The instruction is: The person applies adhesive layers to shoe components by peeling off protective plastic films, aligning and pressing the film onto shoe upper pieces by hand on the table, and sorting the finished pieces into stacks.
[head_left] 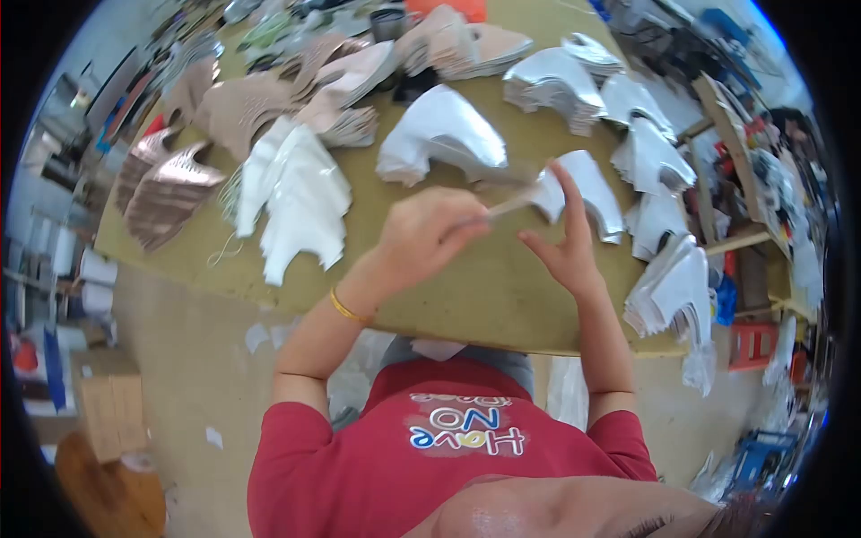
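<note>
My left hand (426, 230), with a yellow band on its wrist, is closed around a slim, light stick-like object (511, 205). Its far end is smeared by motion, so its exact kind is unclear. My right hand (571, 247) is open, thumb and fingers apart, close to the far end of that object. Just beyond the right hand lies a curved white cut piece (592, 193). A stack of shiny white curved pieces (439, 130) rests on the table past my left hand.
White cut pieces (300, 193) and metallic brown pieces (166, 193) lie on the left of the yellowish table (466, 305). More white stacks (668, 291) line its right side. Beige stacks (242, 112) and a dark cup (387, 24) stand farther back. A red stool (752, 345) is at right.
</note>
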